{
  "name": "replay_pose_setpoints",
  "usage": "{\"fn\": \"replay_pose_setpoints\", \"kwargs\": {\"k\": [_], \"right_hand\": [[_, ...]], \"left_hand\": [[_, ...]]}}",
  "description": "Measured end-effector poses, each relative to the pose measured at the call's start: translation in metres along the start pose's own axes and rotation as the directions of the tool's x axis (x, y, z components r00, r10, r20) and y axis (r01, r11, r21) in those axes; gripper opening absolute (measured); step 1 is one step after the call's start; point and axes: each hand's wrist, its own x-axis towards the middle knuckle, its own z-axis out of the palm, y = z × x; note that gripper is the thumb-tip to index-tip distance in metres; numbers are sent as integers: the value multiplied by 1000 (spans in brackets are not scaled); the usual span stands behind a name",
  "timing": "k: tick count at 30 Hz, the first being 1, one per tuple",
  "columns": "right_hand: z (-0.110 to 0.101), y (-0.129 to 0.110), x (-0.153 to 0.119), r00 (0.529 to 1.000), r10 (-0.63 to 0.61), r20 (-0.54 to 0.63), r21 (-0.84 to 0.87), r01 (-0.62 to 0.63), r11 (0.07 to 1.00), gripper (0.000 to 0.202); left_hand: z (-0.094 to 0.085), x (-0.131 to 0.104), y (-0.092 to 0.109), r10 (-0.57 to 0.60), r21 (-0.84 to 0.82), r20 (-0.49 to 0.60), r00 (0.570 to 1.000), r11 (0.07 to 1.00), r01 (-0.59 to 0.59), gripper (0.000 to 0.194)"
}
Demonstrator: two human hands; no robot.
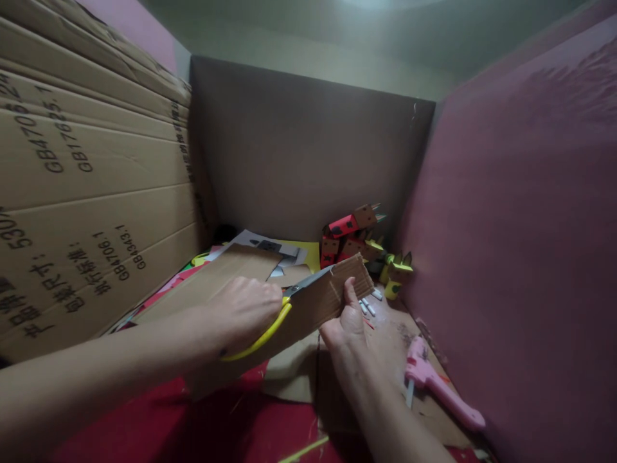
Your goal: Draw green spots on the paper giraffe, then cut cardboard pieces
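My left hand (243,308) is closed around the yellow-handled scissors (270,331). Their metal blades lie along a strip of brown corrugated cardboard (315,299), near its upper edge; whether they are cutting at this instant I cannot tell. My right hand (347,321) grips the far right end of that cardboard, thumb on the near face and the other fingers mostly hidden behind it. Under and behind my left hand lies another flat cardboard sheet (255,257). The cardboard in my hands is tilted, raised above the work surface.
A pink glue gun (441,382) lies at the right. Several red and brown box figures (347,238) and yellow ones (395,273) stand at the back. Printed paper (289,251) lies left of them. A large cardboard panel (96,167) and a pink wall (520,225) flank the space.
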Motion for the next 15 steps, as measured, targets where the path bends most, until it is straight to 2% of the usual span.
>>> {"fn": "replay_pose_setpoints", "kwargs": {"k": [5, 8, 11, 15], "right_hand": [[-2, 1, 1, 1000, 13, -7, 13, -13, 1000, 34], [-2, 4, 2, 1000, 17, -11, 14, -17, 1000, 34], [-1, 7, 0, 997, 64, -37, 62, -62, 996, 35], [0, 6, 0, 989, 136, -65, 166, -124, 978, 33]], "left_hand": [[16, 6, -6, 62, -112, -33, 998, 992, -66, 9], [23, 10, -7, 73, -174, -135, 988, 980, -97, 12], [20, 12, -5, 109, -203, -239, 965, 966, -159, 15], [14, 9, -6, 97, -162, -175, 980, 979, -126, 16]]}}
